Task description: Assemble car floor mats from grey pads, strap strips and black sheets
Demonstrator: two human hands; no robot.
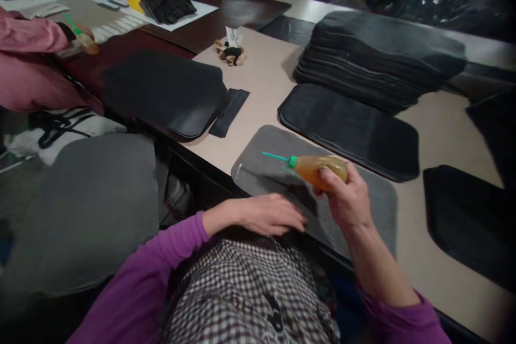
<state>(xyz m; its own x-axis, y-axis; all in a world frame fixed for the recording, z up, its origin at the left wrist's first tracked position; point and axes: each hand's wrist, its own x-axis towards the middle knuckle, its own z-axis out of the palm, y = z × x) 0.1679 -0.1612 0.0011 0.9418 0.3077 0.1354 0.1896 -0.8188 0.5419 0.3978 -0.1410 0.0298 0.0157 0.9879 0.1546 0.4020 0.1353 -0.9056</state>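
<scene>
My right hand point(346, 193) is wrapped round a bottle of amber liquid point(312, 169) with a green cap and a thin green nozzle that points left. The bottle is held above a grey sheet with rounded corners point(374, 199) at the table's front edge. My left hand point(272, 215) lies palm down at the near edge of that sheet, its fingers stretched to the right and slightly blurred. Just beyond the sheet is a low pile of black rounded pieces point(350, 129).
A tall stack of black pieces point(363, 59) stands at the back. More black pieces point(161, 91) and a narrow black strip point(229, 113) lie left. Another black piece point(467, 220) is at right. A person's pink sleeve point(32, 35) shows far left, above a grey panel point(100, 204).
</scene>
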